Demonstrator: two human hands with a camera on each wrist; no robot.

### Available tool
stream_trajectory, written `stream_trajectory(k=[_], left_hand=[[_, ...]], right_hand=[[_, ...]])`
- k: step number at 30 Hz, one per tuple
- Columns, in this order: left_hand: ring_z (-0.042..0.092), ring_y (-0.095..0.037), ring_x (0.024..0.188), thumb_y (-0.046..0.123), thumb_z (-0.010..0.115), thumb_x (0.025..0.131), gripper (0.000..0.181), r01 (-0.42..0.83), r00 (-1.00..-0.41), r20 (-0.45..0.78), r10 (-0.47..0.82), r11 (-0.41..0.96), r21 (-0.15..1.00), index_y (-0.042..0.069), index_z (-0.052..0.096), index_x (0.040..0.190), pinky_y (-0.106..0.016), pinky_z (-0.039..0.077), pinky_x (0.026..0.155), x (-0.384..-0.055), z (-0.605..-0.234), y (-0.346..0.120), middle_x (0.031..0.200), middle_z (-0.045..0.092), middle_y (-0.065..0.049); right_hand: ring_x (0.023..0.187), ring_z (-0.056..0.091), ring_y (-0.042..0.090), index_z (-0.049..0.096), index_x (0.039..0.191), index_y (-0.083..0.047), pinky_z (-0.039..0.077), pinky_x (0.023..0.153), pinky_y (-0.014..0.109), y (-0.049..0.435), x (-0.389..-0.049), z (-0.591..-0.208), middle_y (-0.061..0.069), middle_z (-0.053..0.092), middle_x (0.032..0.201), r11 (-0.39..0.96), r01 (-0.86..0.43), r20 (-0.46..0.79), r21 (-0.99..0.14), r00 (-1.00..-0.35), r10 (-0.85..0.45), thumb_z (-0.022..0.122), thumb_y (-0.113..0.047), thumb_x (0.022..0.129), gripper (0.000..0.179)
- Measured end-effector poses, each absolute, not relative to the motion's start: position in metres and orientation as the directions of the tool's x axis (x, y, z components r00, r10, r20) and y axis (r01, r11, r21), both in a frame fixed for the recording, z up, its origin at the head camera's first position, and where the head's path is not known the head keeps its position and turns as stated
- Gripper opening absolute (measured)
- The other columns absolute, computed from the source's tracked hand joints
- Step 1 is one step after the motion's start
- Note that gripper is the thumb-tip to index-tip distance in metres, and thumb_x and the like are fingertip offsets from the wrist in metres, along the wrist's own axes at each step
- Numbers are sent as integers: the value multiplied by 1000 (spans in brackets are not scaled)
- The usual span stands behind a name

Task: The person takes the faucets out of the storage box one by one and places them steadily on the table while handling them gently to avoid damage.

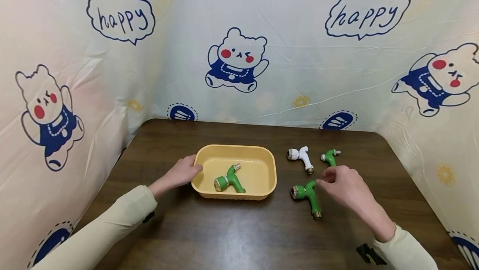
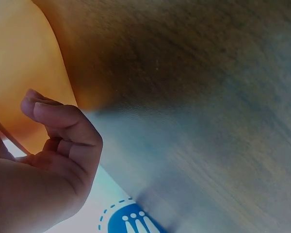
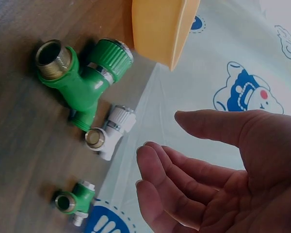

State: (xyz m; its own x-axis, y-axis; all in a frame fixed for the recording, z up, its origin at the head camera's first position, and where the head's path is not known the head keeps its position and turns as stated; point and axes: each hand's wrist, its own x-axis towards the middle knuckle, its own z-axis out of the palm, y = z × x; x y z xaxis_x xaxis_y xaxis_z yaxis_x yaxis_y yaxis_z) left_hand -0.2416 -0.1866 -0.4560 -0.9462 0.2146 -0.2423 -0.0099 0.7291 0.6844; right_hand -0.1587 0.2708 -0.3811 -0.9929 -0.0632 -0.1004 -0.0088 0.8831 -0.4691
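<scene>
My left hand [image 1: 181,172] grips the left rim of a yellow plastic tray [image 1: 258,176], thumb over the edge; the left wrist view shows its curled fingers [image 2: 58,114] against the tray wall [image 2: 19,63]. Inside the tray lies a green faucet [image 1: 233,180] with a ribbed knob. My right hand [image 1: 349,189] hovers beside a larger green faucet [image 1: 310,197] on the table. In the right wrist view, thumb and fingers [image 3: 155,170] are apart with nothing between them. Behind are a white faucet [image 1: 301,156] and a small green faucet [image 1: 330,158], partly hidden by the right hand.
The brown wooden table [image 1: 239,232] has a printed curtain [image 1: 292,74] around its back and sides. A small dark object [image 1: 370,254] shows beside the right sleeve [image 1: 404,249].
</scene>
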Motion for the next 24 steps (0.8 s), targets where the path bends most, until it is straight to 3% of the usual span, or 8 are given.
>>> stream_trajectory(k=[12, 24], left_hand=[[59, -20, 57, 14, 49, 104, 47, -16, -951, -234, 204, 720, 693, -8, 48, 145, -31, 49, 50, -241, -459, -189, 82, 63, -13], [59, -18, 52, 10, 44, 104, 46, 47, -957, -169, 236, 701, 711, -8, 47, 146, -31, 49, 46, -238, -464, -189, 74, 63, -11]], right_hand=[[79, 71, 20, 78, 104, -5, 55, 62, 41, 254, -168, -368, 4, 77, 92, 893, -76, -75, -443, -990, -121, 78, -28, 93, 25], [80, 72, 20, 78, 105, -3, 55, 61, 39, 244, -172, -367, 5, 77, 92, 888, -86, -90, -451, -986, -141, 78, -26, 93, 25]])
